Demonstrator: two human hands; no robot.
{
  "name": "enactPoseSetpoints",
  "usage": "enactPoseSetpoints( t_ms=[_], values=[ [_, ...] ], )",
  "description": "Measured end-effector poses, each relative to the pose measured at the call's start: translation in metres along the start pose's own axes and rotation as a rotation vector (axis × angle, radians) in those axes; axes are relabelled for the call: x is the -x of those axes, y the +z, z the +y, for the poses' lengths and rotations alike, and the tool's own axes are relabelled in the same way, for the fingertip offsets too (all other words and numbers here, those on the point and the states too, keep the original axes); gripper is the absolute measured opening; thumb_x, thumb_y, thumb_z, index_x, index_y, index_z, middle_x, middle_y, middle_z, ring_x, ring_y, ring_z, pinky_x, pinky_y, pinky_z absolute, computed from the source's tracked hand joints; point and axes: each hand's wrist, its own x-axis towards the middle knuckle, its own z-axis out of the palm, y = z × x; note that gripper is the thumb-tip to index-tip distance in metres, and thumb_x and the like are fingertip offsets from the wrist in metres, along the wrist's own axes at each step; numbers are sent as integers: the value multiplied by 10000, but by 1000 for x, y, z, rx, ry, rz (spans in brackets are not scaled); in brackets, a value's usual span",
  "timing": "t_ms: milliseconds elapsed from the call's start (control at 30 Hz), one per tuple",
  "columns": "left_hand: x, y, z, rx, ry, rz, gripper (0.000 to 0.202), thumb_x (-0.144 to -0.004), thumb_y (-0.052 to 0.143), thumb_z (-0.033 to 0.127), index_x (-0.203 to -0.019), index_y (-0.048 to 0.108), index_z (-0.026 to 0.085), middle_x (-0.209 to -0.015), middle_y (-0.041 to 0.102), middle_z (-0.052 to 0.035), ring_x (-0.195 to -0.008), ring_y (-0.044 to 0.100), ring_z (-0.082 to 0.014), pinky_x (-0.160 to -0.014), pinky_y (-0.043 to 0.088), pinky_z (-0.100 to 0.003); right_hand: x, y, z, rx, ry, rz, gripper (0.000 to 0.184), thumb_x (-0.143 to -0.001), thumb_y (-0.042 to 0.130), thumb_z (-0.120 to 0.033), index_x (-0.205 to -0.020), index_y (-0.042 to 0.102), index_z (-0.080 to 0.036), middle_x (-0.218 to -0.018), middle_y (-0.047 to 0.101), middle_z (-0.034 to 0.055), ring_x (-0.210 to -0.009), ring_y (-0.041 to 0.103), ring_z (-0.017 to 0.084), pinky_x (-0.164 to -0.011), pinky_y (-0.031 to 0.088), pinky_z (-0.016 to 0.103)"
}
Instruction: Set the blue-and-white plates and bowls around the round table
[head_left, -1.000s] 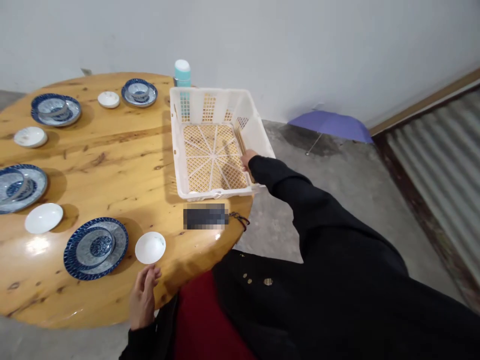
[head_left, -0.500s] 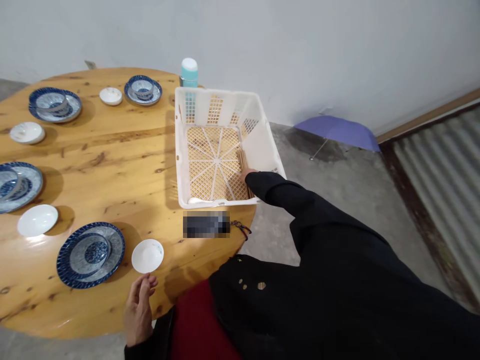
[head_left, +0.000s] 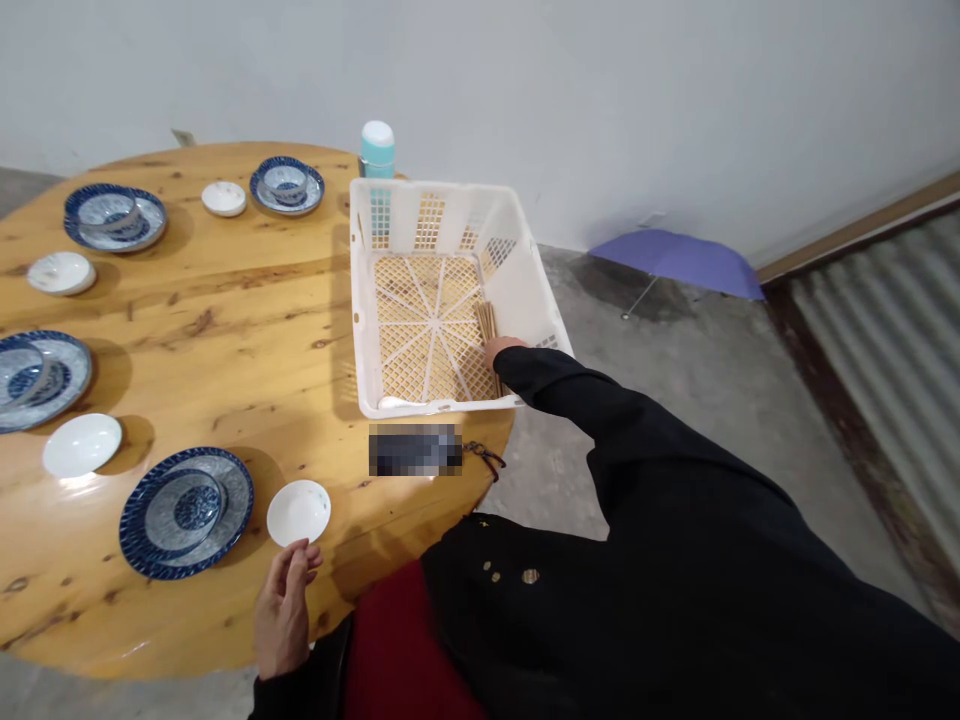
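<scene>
My right hand (head_left: 504, 350) reaches down into a white plastic basket (head_left: 360, 300), against its right side. It touches a bundle of thin wooden chopsticks (head_left: 487, 320) lying along that wall. The sleeve hides most of its fingers, so their grip is unclear. Over the table's near edge, my left hand (head_left: 289, 605) is loosely curled with fingers a little apart and nothing in it. Just beyond its fingertips sits a small white dish (head_left: 298, 512). Left of that dish, a blue-patterned plate (head_left: 238, 480) carries a matching bowl (head_left: 196, 508).
More blue plates (head_left: 79, 365) with bowls and small white dishes (head_left: 82, 445) stand around the round wooden table (head_left: 247, 300). A blurred dark object (head_left: 415, 450) with a cord lies before the basket. Behind it is a turquoise bottle (head_left: 377, 150). A purple umbrella (head_left: 675, 262) rests on the floor.
The view has shifted slightly, so the tableware sits a little further right and lower. My right hand stays at the chopsticks in the basket; my left hand stays by the white dish.
</scene>
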Motion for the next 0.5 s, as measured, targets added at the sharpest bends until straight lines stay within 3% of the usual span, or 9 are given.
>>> enactPoseSetpoints(
  t_ms=[200, 333, 500],
  values=[
    [-5, 1, -7, 19, 1, -5, 630, -686, 690, 699, -1015, 690, 162, -927, 759, -86, -909, 710, -261, -811, 569, -366, 6, -3, 3, -4, -14, 5, 362, -885, 670, -124, -1220, 683, 12, -1202, 671, 312, -1178, 646, 321, -991, 486, 360],
    [-8, 3, -10, 27, -12, -7, 625, -684, 693, 696, -1009, 695, 162, -916, 755, -83, -907, 708, -254, -815, 566, -360, 13, -2, 8, -44, -27, 23, 280, -857, 720, -143, -1091, 723, 11, -1124, 698, 310, -1074, 684, 311, -915, 503, 362],
    [-10, 3, -11, 23, 13, -10, 617, -688, 688, 700, -997, 703, 166, -900, 755, -83, -889, 713, -267, -804, 573, -383, 22, -4, 8, -115, -38, 124, 205, -799, 788, -165, -862, 713, 15, -947, 722, 275, -903, 696, 208, -800, 474, 289]
  ],
)
